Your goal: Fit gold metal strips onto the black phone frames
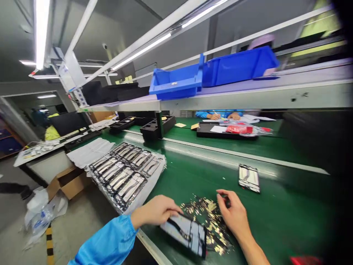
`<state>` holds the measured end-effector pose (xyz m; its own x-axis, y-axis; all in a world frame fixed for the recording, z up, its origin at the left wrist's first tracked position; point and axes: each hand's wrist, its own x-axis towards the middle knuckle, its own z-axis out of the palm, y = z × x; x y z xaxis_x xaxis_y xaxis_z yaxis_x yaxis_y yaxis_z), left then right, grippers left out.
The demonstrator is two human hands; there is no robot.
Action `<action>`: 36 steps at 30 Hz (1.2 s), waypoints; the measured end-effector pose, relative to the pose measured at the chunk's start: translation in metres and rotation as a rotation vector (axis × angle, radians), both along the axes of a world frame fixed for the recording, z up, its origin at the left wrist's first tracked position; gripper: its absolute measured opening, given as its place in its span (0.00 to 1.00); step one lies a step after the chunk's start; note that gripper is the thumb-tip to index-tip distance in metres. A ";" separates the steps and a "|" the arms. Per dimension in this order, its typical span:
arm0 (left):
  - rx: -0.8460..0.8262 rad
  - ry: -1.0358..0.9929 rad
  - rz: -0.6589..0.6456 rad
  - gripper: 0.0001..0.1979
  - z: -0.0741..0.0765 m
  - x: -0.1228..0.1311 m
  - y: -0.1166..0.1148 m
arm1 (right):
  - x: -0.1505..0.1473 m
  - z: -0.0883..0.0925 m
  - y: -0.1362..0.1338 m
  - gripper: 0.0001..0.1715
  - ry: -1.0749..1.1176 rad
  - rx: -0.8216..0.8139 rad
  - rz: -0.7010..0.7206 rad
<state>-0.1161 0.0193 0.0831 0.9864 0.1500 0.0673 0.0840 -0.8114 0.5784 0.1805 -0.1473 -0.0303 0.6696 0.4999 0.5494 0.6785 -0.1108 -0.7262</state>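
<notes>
My left hand (158, 210) pinches the upper corner of a phone-sized panel (185, 232). It has a black frame, a pale face and a dark ribbon-like strip, and is held tilted over the near edge of the green bench. Beside it, small gold and black pieces (211, 215) lie scattered in a loose heap. My right hand (234, 211) is at the heap's right side, its fingers curved with thumb and forefinger apart; no held item can be made out. A similar panel (249, 178) lies alone farther back on the right.
Several like panels lie in rows on a white-wrapped tray (156, 176) at left. Blue bins (176, 82) stand on the overhead shelf (248, 94). Across the bench, another person's hands (213, 116) are near a black tray (204, 131) with red packets. A cardboard box (70, 182) sits lower left.
</notes>
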 end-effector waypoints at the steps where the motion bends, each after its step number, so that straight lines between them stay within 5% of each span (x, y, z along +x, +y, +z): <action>1: -0.020 0.035 -0.071 0.14 -0.014 -0.001 -0.010 | -0.003 -0.003 -0.005 0.22 -0.008 -0.030 0.023; 5: -0.054 0.084 -0.161 0.13 -0.060 0.000 -0.036 | -0.011 -0.009 -0.028 0.21 -0.050 -0.167 0.109; 8: -0.039 0.049 -0.141 0.10 -0.075 0.003 -0.048 | -0.022 -0.007 -0.039 0.19 -0.090 -0.276 0.169; 14: -0.121 -0.155 -0.133 0.13 -0.073 0.032 -0.042 | -0.052 0.003 -0.035 0.06 -0.190 -0.460 0.227; 24: -0.290 -0.438 -0.106 0.10 -0.087 0.146 0.002 | -0.051 0.010 -0.039 0.04 -0.285 -0.603 0.230; 32: -0.315 -0.528 0.060 0.11 -0.096 0.140 0.008 | -0.053 -0.026 -0.036 0.07 -0.413 -0.570 0.142; 36: -0.295 -0.529 0.047 0.11 -0.094 0.140 0.007 | -0.056 -0.027 -0.035 0.09 -0.467 -0.540 0.097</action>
